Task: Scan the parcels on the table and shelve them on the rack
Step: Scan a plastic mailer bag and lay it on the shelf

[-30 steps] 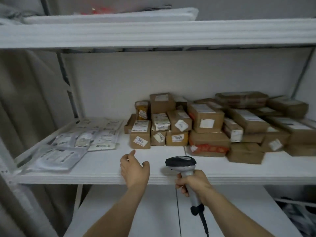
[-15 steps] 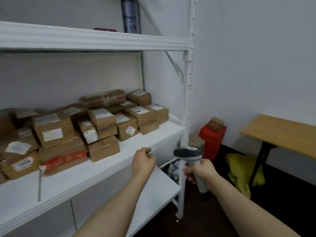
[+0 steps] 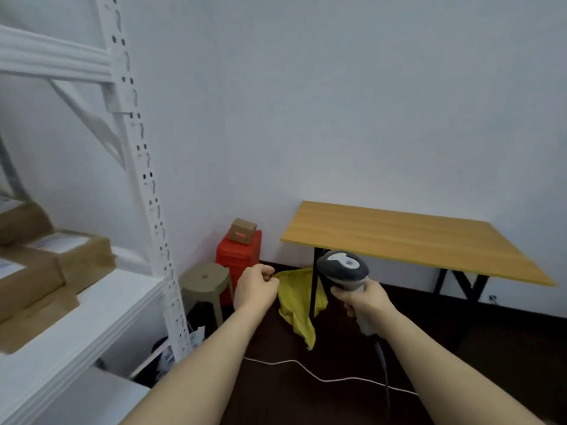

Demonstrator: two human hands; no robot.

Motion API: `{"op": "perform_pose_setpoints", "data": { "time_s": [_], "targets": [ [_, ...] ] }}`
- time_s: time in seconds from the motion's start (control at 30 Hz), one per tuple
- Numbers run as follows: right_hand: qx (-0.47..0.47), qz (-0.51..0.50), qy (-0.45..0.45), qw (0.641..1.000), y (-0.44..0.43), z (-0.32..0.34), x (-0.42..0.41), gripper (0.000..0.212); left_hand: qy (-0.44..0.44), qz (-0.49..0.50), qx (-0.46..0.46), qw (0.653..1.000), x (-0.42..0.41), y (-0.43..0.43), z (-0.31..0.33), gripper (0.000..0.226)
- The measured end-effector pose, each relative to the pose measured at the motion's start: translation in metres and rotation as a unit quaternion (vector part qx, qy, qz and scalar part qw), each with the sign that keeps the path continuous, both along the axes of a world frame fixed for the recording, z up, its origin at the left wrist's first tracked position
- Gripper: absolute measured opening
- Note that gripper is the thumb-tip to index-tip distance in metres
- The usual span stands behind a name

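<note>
My right hand (image 3: 366, 299) grips the handle of a grey barcode scanner (image 3: 343, 269), its head upright in front of the wooden table (image 3: 411, 237). My left hand (image 3: 256, 288) is curled into a loose fist with nothing in it, just left of the scanner. The white rack (image 3: 92, 308) stands at the left, with several brown cardboard parcels (image 3: 70, 256) on its shelf. No parcel shows on the tabletop. One small brown parcel (image 3: 242, 230) sits on a red container (image 3: 237, 256) by the wall.
A beige plastic stool (image 3: 204, 279) stands beside the rack's upright post (image 3: 144, 179). A yellow bag (image 3: 299, 302) hangs or lies by the table's black leg. A white cable (image 3: 322, 375) and the scanner's cord run over the dark floor.
My view has swung right, from the rack's parcel shelf to the table. My left hand closed from open fingers into a loose fist. The scanner stays in my right hand.
</note>
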State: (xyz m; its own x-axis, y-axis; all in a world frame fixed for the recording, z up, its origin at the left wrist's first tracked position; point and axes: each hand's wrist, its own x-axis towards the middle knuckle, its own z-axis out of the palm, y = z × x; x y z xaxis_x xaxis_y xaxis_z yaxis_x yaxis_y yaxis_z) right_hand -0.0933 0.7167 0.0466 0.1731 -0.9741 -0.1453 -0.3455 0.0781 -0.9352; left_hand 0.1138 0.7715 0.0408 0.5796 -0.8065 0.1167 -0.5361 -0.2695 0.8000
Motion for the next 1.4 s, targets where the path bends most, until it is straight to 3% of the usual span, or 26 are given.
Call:
{"op": "perform_pose_setpoints", "data": {
  "time_s": [0.23, 0.37, 0.57, 0.8, 1.1, 1.27, 1.4],
  "targets": [
    [0.045, -0.098, 0.040, 0.993, -0.083, 0.005, -0.010, 0.024, 0.017, -0.074, 0.015, 0.997, 0.005, -0.122, -0.001, 0.032],
    [0.070, -0.153, 0.023, 0.986, -0.122, -0.003, -0.029, 0.025, 0.019, -0.121, 0.033, 0.992, -0.013, -0.184, -0.011, 0.030],
    [0.034, -0.188, -0.018, 0.981, -0.193, -0.016, -0.063, 0.028, 0.030, -0.176, 0.056, 0.982, -0.055, -0.278, -0.028, 0.030],
    [0.077, -0.140, -0.045, 0.986, -0.312, -0.024, -0.115, 0.035, 0.025, -0.192, 0.066, 0.979, -0.106, -0.401, -0.032, 0.029],
    [0.097, -0.219, 0.016, 0.971, -0.462, -0.056, -0.154, 0.037, 0.026, -0.184, 0.101, 0.977, -0.139, -0.537, -0.045, 0.030],
    [0.090, -0.241, 0.042, 0.965, -0.542, -0.077, -0.150, 0.056, 0.020, -0.191, 0.134, 0.972, -0.137, -0.613, -0.063, 0.030],
    [0.085, -0.269, 0.061, 0.957, -0.613, -0.100, -0.144, 0.052, 0.009, -0.205, 0.151, 0.967, -0.135, -0.691, -0.083, 0.032]
  ]
}}
